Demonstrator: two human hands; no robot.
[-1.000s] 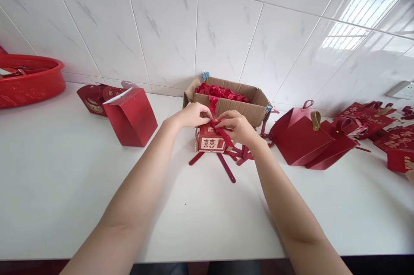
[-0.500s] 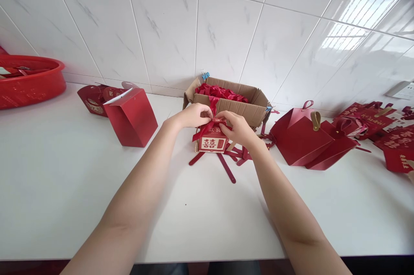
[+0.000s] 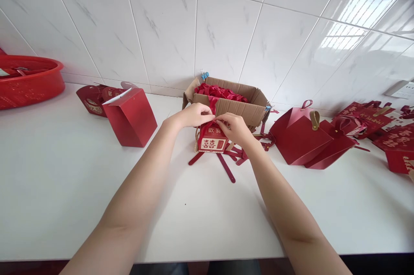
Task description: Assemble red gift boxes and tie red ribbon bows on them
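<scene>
A small red gift box [image 3: 213, 143] with a cream label and Chinese characters stands in front of the cardboard carton. At its top, a red ribbon [image 3: 207, 128] is pinched between the fingertips of both hands. My left hand [image 3: 196, 115] comes in from the left, thumb and fingers closed on the ribbon. On the other side my right hand [image 3: 234, 126] grips the ribbon too, its fingers bent over the box's upper right corner. The fingers partly cover where the ribbon crosses. Dark red straps [image 3: 226, 168] lie under and beside the gift box.
Behind stands the cardboard carton [image 3: 241, 109] holding red ribbons [image 3: 220, 91], with blue binder clips [image 3: 205, 75] on its edge. Red boxes stand to the left [image 3: 131, 117] and right [image 3: 299, 137]. More red packages [image 3: 397, 141] lie far right; a red basin [image 3: 35, 85] sits far left.
My fingertips have drawn closer together over the ribbon at the box's top. The ribbon's loose end on the left has shifted, and more of the box's upper face shows.
</scene>
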